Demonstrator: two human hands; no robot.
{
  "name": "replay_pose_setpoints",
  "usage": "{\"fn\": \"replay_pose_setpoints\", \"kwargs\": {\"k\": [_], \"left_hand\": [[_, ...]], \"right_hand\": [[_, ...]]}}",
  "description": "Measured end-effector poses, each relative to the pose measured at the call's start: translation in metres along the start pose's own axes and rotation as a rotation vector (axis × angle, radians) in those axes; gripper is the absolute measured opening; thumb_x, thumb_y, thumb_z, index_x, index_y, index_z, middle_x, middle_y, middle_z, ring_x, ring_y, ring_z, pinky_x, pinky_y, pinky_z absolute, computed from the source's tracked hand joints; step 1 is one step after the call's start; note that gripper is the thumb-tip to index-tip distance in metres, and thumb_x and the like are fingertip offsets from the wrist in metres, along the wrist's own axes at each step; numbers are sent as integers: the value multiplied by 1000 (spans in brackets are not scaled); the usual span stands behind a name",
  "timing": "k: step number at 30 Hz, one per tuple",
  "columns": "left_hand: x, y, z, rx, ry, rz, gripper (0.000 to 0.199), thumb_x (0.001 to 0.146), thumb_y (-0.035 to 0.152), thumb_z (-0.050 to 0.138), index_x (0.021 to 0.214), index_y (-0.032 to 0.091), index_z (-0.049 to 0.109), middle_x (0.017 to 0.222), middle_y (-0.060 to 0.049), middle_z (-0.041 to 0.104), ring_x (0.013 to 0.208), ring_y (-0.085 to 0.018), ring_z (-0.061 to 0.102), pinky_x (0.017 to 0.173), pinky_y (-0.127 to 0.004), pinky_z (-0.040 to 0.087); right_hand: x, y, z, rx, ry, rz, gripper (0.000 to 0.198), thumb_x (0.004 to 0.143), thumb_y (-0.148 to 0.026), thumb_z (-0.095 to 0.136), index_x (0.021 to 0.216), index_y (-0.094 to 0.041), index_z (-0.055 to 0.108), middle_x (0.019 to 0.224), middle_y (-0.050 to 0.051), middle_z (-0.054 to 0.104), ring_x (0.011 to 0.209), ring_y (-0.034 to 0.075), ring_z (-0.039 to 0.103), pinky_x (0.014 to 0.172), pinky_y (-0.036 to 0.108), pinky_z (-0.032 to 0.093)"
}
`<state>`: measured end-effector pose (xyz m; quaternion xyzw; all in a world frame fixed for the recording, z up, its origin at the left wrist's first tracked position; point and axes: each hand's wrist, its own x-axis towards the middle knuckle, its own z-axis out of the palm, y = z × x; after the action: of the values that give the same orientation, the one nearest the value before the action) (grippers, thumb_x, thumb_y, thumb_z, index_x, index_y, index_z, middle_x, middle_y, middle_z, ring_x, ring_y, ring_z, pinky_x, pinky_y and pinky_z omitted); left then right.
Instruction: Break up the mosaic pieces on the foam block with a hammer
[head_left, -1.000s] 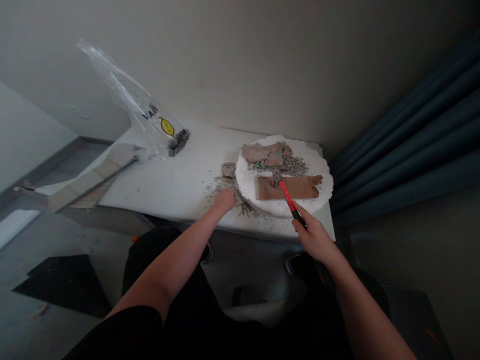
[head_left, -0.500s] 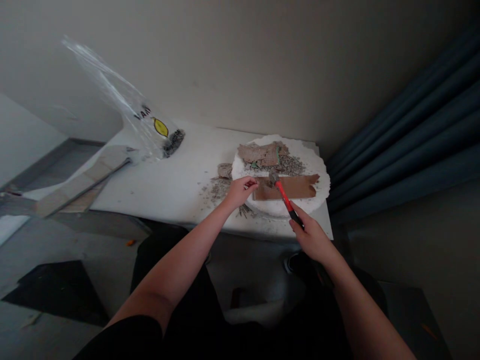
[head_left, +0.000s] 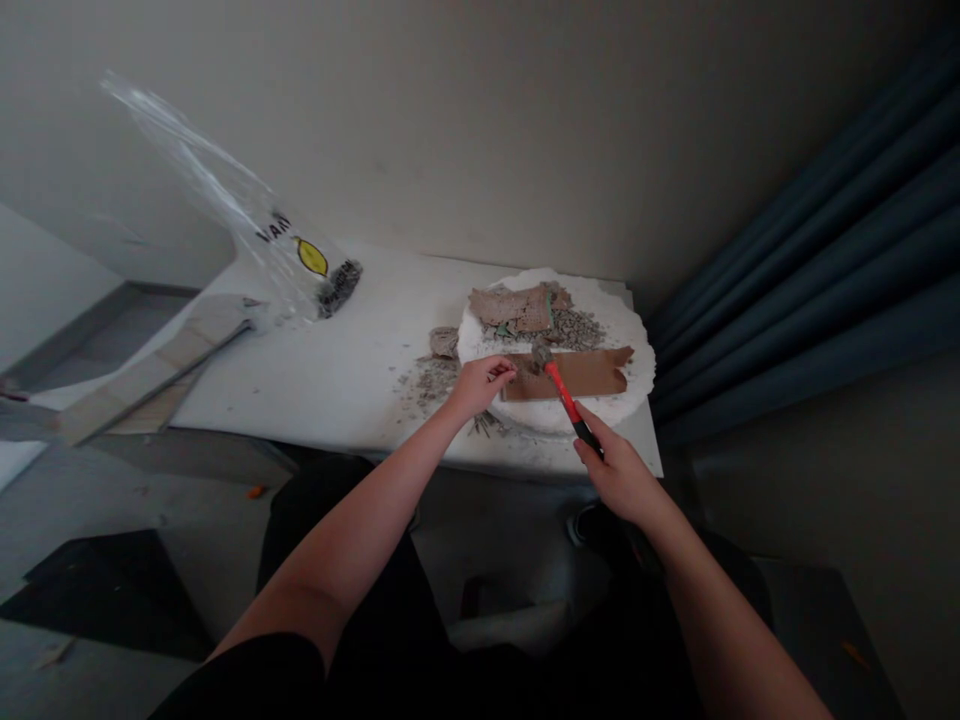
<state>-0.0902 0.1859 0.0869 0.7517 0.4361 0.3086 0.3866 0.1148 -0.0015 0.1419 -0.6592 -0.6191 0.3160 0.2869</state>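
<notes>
My right hand (head_left: 619, 465) is closed around the black end of a hammer (head_left: 562, 392) with a red and black handle. Its head is over the left half of a brown cardboard strip (head_left: 592, 373), which has a ragged right end. My left hand (head_left: 482, 385) is at the strip's left end, fingers pinched together; what they hold, if anything, is too small to make out. Beneath the strip is a round white foam-like slab (head_left: 637, 330). Behind it on the slab lie a torn, crumbly brown piece (head_left: 510, 307) and many grey fragments (head_left: 581, 328).
Grey crumbs (head_left: 431, 385) and a brown lump (head_left: 444, 342) lie left of the slab on the white table (head_left: 322, 370). A clear plastic bag (head_left: 247, 215) with dark bits stands farther left, near a tan board (head_left: 161, 375). A dark curtain (head_left: 810, 250) hangs at the right.
The whole view has shifted slightly, so things appear a little farther left. Both hands stay nearly in place, and the hammer head remains over the cardboard strip.
</notes>
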Motion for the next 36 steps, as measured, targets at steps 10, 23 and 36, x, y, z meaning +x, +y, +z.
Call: {"fn": "replay_pose_setpoints", "kwargs": {"k": [10,23,36], "left_hand": [[-1,-1,1,-15,1,13,19,84,35,61,91,20,70,88,-3,74,79,-16,65,74,-29,50],[-1,-4,2,10,-1,23,20,85,38,61,90,21,70,88,-2,74,79,-16,66,72,-29,50],[-6,-1,4,144,-17,131,20,90,36,57,92,20,69,91,-4,71,81,-16,63,76,-30,51]], "right_hand": [[0,-3,0,2,-5,10,61,97,-31,46,156,-21,35,134,14,64,124,30,60,105,50,44],[0,-3,-1,-5,-3,-9,62,97,-30,47,156,-23,34,132,13,65,120,28,62,102,47,46],[-16,-33,-13,38,20,10,60,100,-35,44,158,-22,32,102,10,73,86,25,68,84,42,53]]}}
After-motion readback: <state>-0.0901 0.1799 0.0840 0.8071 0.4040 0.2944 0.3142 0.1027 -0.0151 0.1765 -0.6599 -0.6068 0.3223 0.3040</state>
